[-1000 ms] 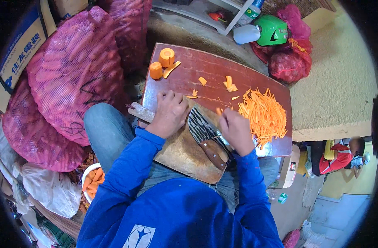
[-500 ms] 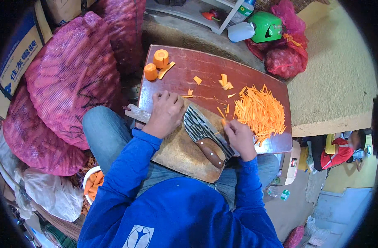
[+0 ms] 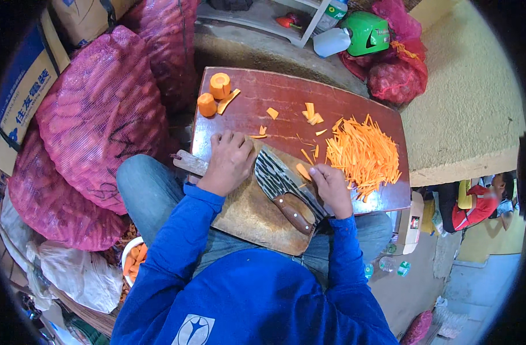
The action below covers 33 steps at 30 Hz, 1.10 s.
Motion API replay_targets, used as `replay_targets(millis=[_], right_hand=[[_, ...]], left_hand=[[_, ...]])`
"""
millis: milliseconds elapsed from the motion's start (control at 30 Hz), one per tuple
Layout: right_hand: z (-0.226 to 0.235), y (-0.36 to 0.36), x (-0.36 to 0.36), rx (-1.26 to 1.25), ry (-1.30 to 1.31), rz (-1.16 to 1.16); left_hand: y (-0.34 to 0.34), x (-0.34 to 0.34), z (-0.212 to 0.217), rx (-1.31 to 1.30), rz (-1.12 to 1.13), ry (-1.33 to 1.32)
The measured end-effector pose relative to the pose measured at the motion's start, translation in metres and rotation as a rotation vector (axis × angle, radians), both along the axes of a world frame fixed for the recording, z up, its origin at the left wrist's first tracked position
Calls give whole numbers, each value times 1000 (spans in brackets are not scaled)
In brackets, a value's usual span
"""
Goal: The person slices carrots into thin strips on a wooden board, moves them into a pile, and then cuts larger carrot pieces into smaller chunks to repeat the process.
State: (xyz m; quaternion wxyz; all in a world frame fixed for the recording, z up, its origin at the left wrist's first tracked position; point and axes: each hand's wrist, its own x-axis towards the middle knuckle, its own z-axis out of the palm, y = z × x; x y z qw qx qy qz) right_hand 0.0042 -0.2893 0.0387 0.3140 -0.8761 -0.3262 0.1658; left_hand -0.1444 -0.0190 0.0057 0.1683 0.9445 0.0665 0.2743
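A cleaver with a wooden handle (image 3: 294, 213) and a dark-and-light patterned blade (image 3: 273, 175) lies on the worn wooden cutting board (image 3: 248, 213) across my lap. My left hand (image 3: 229, 161) rests at the board's far left with its fingers curled down; whatever is under them is hidden. At the blade's right side, my right hand (image 3: 331, 187) is closed, with a flat carrot slice (image 3: 303, 171) at its thumb tip. Beyond it sits a heap of carrot strips (image 3: 363, 155). Two thick carrot pieces (image 3: 220, 85) stand at the table's far left corner.
The board lies partly over a reddish-brown table (image 3: 263, 86) strewn with carrot scraps (image 3: 313, 114). Red mesh sacks (image 3: 104, 115) crowd the left, above a white tub of carrots (image 3: 128, 259). A green helmet-like object (image 3: 366, 34) is at the back. Another person (image 3: 475, 207) is at far right.
The carrot slice now shows more fully, flat and angled out to the left of my right thumb. My left hand has barely moved, and the whole view has shifted slightly.
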Motion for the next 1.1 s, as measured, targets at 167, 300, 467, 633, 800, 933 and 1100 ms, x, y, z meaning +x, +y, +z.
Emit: replay_targets(millis=[167,300,467,633,800,933,1100], right_hand=[[-9,0,0,127,-13,-39],[-18,-3,1,171,-65,-38],[-19,-3,-3,177,-112,-43],[-15,-2,-5,181,-150,-9],[-10,-2,-5,167,-144,6],[-11,0,-3,233,-101,0],[-31,1,34,372,175,-105]], left_hand=[[1,2,-1,6,-5,-25],[-1,3,3,-23,-20,-8],[-2,4,4,-66,-15,24],[-1,7,0,-53,-13,12],[-1,6,5,-49,-7,61],[0,2,8,-77,-14,57],[1,1,5,-165,-27,-20]])
